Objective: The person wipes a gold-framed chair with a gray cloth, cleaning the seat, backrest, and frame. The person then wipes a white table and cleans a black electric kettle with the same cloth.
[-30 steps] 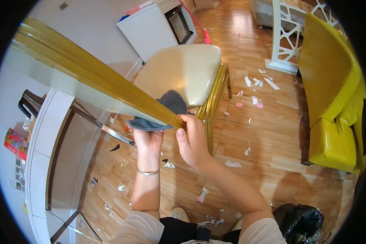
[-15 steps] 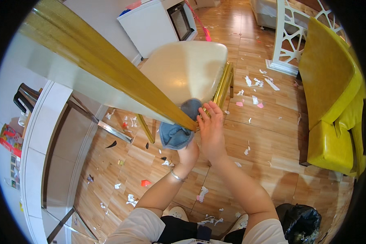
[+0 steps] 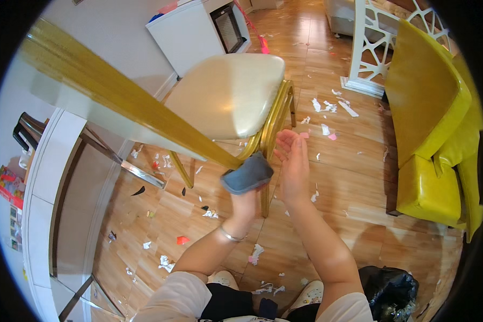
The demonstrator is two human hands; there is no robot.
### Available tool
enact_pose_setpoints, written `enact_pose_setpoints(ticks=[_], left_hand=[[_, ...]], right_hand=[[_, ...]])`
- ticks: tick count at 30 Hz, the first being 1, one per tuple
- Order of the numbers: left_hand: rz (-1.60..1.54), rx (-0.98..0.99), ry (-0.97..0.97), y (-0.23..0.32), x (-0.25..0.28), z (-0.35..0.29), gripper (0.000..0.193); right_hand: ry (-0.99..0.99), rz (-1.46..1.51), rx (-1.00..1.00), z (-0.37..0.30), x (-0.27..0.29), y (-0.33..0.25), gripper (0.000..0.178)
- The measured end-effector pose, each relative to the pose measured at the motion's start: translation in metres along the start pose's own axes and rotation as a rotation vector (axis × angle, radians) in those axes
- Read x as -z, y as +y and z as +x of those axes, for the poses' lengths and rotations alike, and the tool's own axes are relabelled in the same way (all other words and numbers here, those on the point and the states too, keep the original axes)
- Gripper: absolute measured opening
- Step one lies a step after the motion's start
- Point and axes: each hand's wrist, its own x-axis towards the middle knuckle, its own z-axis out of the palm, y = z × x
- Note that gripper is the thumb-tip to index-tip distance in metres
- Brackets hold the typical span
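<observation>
A grey-blue cloth (image 3: 248,175) covers most of my left hand (image 3: 243,202), so only the wrist and lower palm show below it. The cloth is held against the lower end of the gold frame (image 3: 220,153) of a chair with a cream padded seat (image 3: 228,91). My right hand (image 3: 293,166) is raised just right of the cloth and the gold chair leg, fingers stretched out with nothing in them. Its fingertips come close to the chair's side frame; whether they touch it I cannot tell.
Paper scraps (image 3: 327,105) litter the wooden floor. A yellow-green armchair (image 3: 429,185) stands at right, and a black-lined bin (image 3: 389,292) near my right arm. A white counter (image 3: 40,209) runs along the left; a white cabinet (image 3: 185,32) stands behind the chair.
The cloth has moved from being spread around both sides of the frame to bunched at its lower end. My right hand has drawn off the frame to the right.
</observation>
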Motion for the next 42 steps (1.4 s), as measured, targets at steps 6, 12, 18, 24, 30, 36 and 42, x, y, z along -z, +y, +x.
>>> enact_pose_setpoints(ticks=[6, 12, 18, 24, 30, 36, 42], left_hand=[[0.294, -0.236, -0.172, 0.031, -0.007, -0.011, 0.023], [0.469, -0.476, -0.135, 0.059, -0.007, -0.022, 0.029], [0.363, -0.44, 0.093, 0.069, 0.033, -0.005, 0.022], [0.305, -0.21, 0.024, 0.073, 0.032, -0.001, 0.034], [0.36, -0.514, 0.021, 0.052, 0.02, 0.012, 0.034], [0.438, -0.473, -0.099, 0.061, 0.006, 0.015, 0.026], [0.737, -0.483, -0.029, 0.034, 0.032, 0.036, 0.03]], right_hand=[[-0.45, -0.277, 0.096, -0.023, 0.008, -0.019, 0.025], [-0.349, -0.141, -0.123, -0.009, -0.01, -0.03, 0.022], [-0.386, -0.116, 0.377, 0.004, -0.065, -0.044, 0.031], [-0.331, -0.412, 0.552, -0.013, -0.076, 0.006, 0.024], [-0.472, -0.818, 0.845, 0.022, 0.001, 0.045, 0.027], [-0.311, -1.099, 0.985, 0.047, 0.013, 0.044, 0.033], [-0.384, -0.864, 0.695, 0.02, -0.004, 0.045, 0.027]])
